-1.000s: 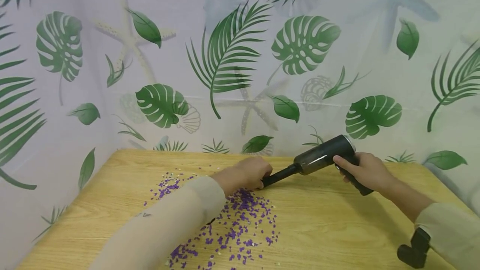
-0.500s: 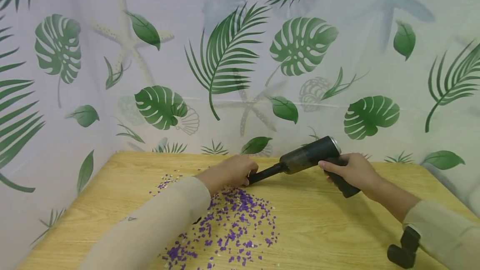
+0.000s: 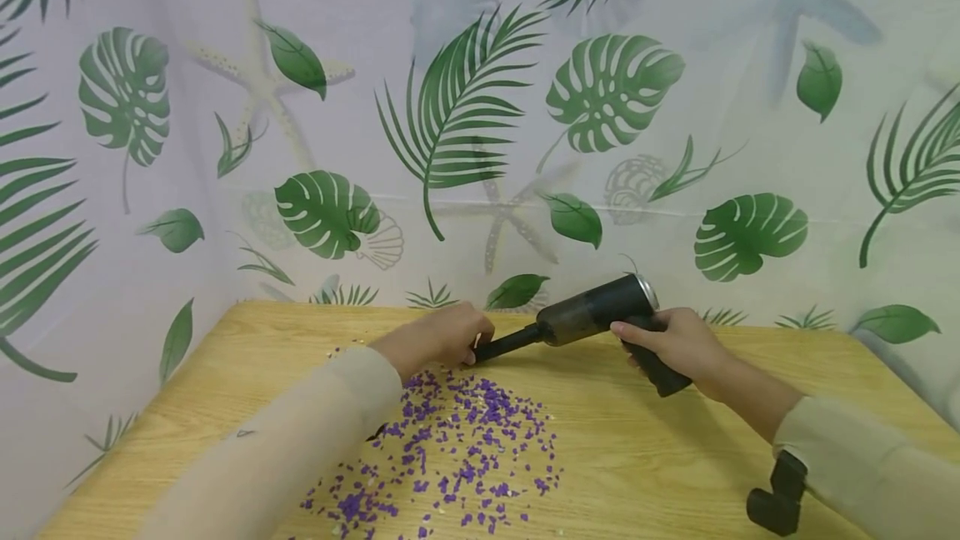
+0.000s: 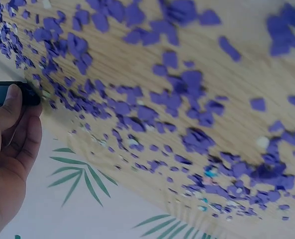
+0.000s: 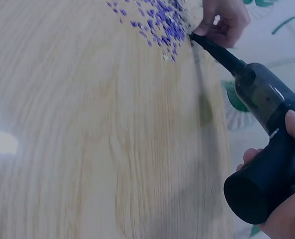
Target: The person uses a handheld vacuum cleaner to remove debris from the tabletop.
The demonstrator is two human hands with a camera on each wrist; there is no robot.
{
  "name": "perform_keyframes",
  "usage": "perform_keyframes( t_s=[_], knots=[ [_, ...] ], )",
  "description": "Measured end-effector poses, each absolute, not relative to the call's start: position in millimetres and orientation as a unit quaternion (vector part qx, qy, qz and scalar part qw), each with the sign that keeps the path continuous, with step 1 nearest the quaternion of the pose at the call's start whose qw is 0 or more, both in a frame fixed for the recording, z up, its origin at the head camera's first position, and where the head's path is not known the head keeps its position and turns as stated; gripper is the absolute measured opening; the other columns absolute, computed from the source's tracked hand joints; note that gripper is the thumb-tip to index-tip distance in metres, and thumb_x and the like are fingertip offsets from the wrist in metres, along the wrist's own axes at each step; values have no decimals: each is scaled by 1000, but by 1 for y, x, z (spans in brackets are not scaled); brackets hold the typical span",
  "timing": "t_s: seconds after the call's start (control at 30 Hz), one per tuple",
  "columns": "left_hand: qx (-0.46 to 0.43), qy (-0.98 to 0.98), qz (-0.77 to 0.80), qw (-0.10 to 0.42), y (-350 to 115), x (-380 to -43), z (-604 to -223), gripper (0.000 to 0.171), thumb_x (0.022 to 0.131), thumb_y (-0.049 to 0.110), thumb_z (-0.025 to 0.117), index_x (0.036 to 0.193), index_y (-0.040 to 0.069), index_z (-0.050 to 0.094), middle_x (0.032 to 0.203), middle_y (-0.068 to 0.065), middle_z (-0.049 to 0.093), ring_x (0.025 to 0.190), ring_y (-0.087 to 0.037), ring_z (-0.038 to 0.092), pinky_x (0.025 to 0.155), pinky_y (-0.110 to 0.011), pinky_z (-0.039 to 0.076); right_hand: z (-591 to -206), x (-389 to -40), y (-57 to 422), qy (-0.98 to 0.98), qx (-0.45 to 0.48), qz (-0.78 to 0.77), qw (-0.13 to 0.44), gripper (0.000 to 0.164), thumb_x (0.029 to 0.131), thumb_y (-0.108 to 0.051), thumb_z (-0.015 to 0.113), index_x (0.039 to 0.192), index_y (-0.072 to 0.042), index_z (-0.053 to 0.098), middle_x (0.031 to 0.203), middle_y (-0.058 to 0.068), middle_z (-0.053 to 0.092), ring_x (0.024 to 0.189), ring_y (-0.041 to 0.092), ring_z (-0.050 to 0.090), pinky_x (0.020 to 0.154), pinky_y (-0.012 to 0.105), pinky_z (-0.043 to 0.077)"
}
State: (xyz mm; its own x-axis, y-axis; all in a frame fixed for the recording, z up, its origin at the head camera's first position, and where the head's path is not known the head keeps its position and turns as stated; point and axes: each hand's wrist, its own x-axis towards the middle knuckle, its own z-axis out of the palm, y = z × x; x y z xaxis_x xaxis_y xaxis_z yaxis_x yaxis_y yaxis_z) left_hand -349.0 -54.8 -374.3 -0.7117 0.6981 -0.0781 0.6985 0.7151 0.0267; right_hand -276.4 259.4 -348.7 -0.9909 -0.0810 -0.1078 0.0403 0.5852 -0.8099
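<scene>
A black handheld vacuum cleaner slants over the back of the table, its narrow nozzle pointing left and down. My right hand grips its handle, thumb on top. At the nozzle's tip my left hand pinches the end between thumb and fingers; the left wrist view shows the thumb laid on the black nozzle tip. Purple paper scraps lie scattered beneath and in front of the left hand, with a few pale bits among them. My left sleeve hides part of the scraps in the head view.
The wooden table ends at the back against a curtain printed with green leaves. A black wrist mount sits on my right sleeve. More scraps show at the top of the right wrist view.
Both hands and the vacuum cleaner have moved left along the back of the table. More purple scraps are uncovered where the left hand was.
</scene>
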Motion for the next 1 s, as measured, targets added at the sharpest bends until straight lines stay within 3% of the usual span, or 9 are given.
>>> perform_keyframes(
  t_s=[0.53,0.8,1.0],
  knots=[
    [339,940,-7,46,-91,-364,-373,23,86,7,77,109,9,73,98,-7,73,93,-23,67,86,-36,55,-353,-279,208,884,-11,-466,34,51,95,-42,66,103,8,61,78,13,70,68,25,71,60,34,58],
    [314,949,8,32,-120,-372,-370,25,84,-2,73,107,7,77,92,-6,71,88,-21,66,83,-35,56,-360,-287,180,876,0,-480,51,50,96,-41,65,109,6,58,90,16,70,71,21,70,62,32,57],
    [318,947,-9,40,-145,-378,-368,22,85,2,74,106,6,77,91,-6,73,86,-21,67,83,-36,57,-361,-296,161,864,-24,-500,64,46,99,-36,62,112,8,57,98,19,69,77,21,69,66,31,56]
  ],
)
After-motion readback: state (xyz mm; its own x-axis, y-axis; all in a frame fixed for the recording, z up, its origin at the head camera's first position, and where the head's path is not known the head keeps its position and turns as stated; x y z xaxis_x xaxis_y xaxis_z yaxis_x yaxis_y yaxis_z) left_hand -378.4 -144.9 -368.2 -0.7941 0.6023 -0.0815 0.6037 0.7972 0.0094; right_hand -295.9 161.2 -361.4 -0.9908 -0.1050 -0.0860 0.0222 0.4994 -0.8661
